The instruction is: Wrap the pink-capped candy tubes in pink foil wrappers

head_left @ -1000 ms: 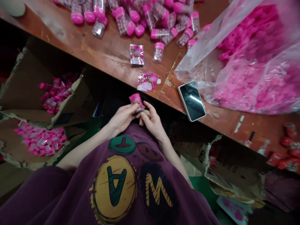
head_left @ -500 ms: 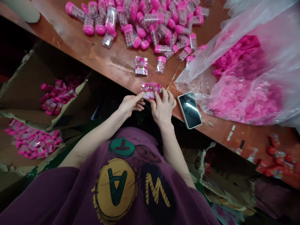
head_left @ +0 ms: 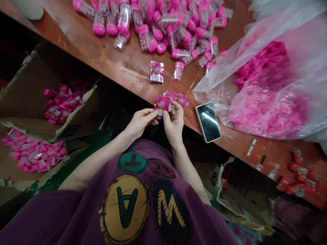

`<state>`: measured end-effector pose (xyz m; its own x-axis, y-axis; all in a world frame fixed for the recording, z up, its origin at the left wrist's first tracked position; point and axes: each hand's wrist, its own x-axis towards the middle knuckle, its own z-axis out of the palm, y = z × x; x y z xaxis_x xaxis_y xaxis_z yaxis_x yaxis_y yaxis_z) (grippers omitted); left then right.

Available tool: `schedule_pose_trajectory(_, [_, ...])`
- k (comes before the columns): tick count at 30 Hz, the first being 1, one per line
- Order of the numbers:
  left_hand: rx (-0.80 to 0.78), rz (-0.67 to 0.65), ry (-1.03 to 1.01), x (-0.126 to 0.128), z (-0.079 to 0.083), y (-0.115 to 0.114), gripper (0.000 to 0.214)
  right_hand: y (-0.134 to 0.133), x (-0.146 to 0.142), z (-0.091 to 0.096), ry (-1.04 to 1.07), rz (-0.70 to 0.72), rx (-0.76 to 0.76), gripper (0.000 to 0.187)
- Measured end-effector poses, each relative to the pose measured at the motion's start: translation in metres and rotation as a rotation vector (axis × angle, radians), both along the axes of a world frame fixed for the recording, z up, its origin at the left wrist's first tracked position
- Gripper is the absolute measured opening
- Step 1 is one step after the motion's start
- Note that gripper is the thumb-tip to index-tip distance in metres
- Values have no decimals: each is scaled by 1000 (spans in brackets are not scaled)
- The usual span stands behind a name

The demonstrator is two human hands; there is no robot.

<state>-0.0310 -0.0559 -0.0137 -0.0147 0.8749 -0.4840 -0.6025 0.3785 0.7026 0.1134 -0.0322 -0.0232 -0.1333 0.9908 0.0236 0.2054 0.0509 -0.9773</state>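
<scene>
Between my two hands, just off the table's front edge, is a small pink printed wrapper (head_left: 161, 104). My left hand (head_left: 143, 121) pinches its lower left corner. My right hand (head_left: 174, 123) grips its right side between thumb and fingers. Behind my right fingers, more pink wrappers (head_left: 182, 99) lie on the table. Farther back rests a neat stack of the same wrappers (head_left: 156, 72). To its right stands one clear bottle (head_left: 178, 71) with a pink cap and pale pink balls inside.
A heap of pink-capped bottles (head_left: 176, 25) covers the back of the table (head_left: 122, 73). A phone (head_left: 208, 121) lies right of my hands, by a plastic bag (head_left: 268, 105) of pink pieces. Open cardboard boxes (head_left: 22, 92) with pink bottles stand lower left. Red items (head_left: 297, 178) lie far right.
One wrapper has been lifted off the table edge toward me and is now held up in both hands. My right hand has turned from lying over the wrappers to pinching.
</scene>
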Motion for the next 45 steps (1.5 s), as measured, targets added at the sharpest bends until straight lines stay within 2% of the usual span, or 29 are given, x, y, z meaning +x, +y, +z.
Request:
schedule_pose_trajectory(5, [50, -74, 134, -5, 6, 19, 34, 20, 12, 14, -22, 106, -53, 37])
schedule_pose_trajectory(10, [-73, -5, 222, 5, 11, 45, 37, 47, 15, 30, -568, 13, 1, 32])
schedule_pose_trajectory(12, [-123, 22, 236, 8, 13, 49, 39, 55, 16, 35, -657, -34, 2, 37])
schedule_pose_trajectory(13, [-128, -4, 206, 7, 13, 50, 39, 59, 17, 36, -697, -59, -2, 40])
schedule_pose_trajectory(14, [-142, 24, 212, 4, 13, 51, 38, 63, 18, 35, -776, -93, -23, 41])
schedule_pose_trajectory(16, [-149, 71, 161, -4, 13, 52, 40, 70, 21, 32, -1120, -126, -84, 41])
schedule_pose_trajectory(17, [-158, 94, 124, -9, 13, 51, 40, 71, 22, 31, -1171, -190, -71, 46])
schedule_pose_trajectory(19, [-153, 120, 49, -15, 17, 47, 40, 66, 21, 31, -1063, -238, 45, 50])
schedule_pose_trajectory(21, [-125, 135, -5, -16, 23, 40, 38, 53, 14, 32, -717, -167, 128, 46])
schedule_pose_trajectory(22, [-105, 140, -28, -14, 25, 37, 37, 45, 8, 30, -492, -86, 115, 41])
schedule_pose_trajectory(24, [-76, 164, -60, -11, 26, 33, 33, 35, -6, 23, -113, 38, -10, 47])
schedule_pose_trajectory(26, [-95, 191, -53, -7, 24, 33, 35, 31, -16, 13, 48, 26, -54, 44])
schedule_pose_trajectory(28, [-124, 173, -41, -6, 22, 35, 36, 32, -19, 8, 99, 27, -76, 42])
schedule_pose_trajectory(32, [-104, 44, -76, -12, 20, 38, 23, 35, -11, 10, 83, 47, -110, 45])
schedule_pose_trajectory(35, [-119, 46, -11, -17, 21, 40, 23, 44, -1, 10, -21, -8, -84, 44])
schedule_pose_trajectory(37, [-156, 91, 45, -18, 21, 41, 26, 53, 6, 10, -137, -59, -56, 41])
schedule_pose_trajectory(39, [-176, 125, 57, -19, 20, 42, 30, 61, 10, 13, -321, -33, -57, 40])
schedule_pose_trajectory(41, [-177, 132, 44, -18, 20, 42, 33, 64, 12, 20, -575, -2, -50, 46])
schedule_pose_trajectory(43, [-171, 144, 42, -17, 21, 43, 34, 64, 12, 29, -786, -59, -4, 54])
schedule_pose_trajectory(45, [-160, 157, 63, -15, 22, 45, 36, 61, 11, 36, -801, -147, 49, 55])
